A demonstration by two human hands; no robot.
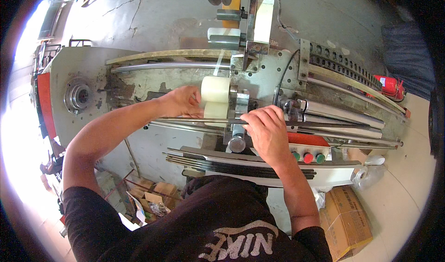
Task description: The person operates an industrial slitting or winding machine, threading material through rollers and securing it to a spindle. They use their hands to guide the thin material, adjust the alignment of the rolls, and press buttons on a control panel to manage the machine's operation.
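A long, thin dark rod (211,120) lies crosswise in front of two cream rollers, the upper roller (215,89) and the lower roller (216,110). My right hand (266,130) is closed around this rod, right of the rollers. On their left side, my left hand (182,101) is bent inward with curled fingers, its fingertips close to the rollers and the rod. Whatever those fingers pinch, if anything, is too small to see. A strip of clear film (219,66) runs down to the upper roller from a white roll (224,33) above.
Several dark rods (232,165) lie in a tray near my body. Red and green buttons (308,157) sit on a control box beneath my right hand. Rails (345,93) stretch right. A cardboard box (345,222) and a red fire extinguisher (391,88) stand on the floor.
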